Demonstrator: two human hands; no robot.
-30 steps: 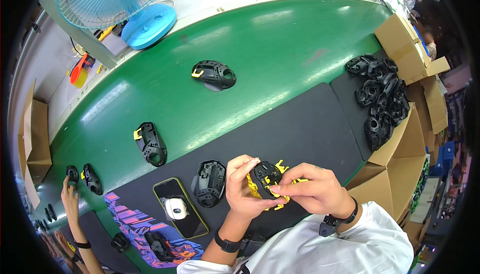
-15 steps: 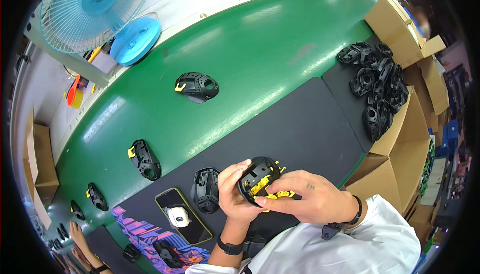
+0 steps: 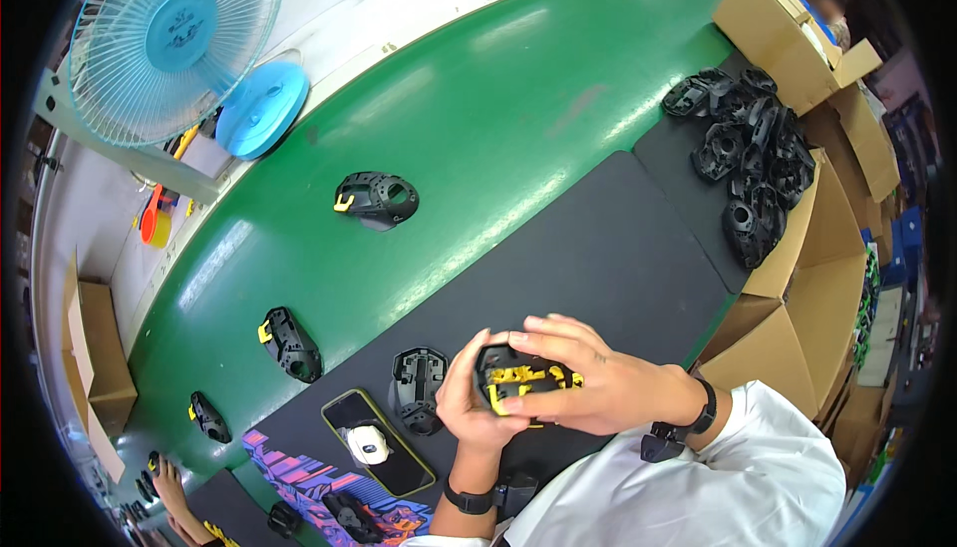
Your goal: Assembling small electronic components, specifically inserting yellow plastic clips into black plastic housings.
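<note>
Both hands hold a black computer mouse shell (image 3: 486,358) over the dark mat, its hollow inside turned up, with yellow plastic pieces (image 3: 518,374) in it. My left hand (image 3: 471,402) cups its left side, fingers curled round it. From the right, my right hand (image 3: 608,377) spans the shell, fingers along its far edge and thumb over the near part by a yellow piece; it covers much of the right end. Just left of my left hand, another black mouse shell (image 3: 420,387) lies on the mat.
Black shells with yellow tabs (image 3: 377,200) stand along the green table (image 3: 498,128). A phone (image 3: 409,467) bearing a white case (image 3: 366,443) lies left. Shells are piled (image 3: 753,163) at right beside cardboard boxes (image 3: 827,328). A blue fan (image 3: 184,33) stands far left. Another person's hand (image 3: 171,487) is lower left.
My right hand has gone from fingering the yellow pieces to spanning the shell, its fingers now on the far edge. The other person's hand has moved to a shell. The view has shifted slightly.
</note>
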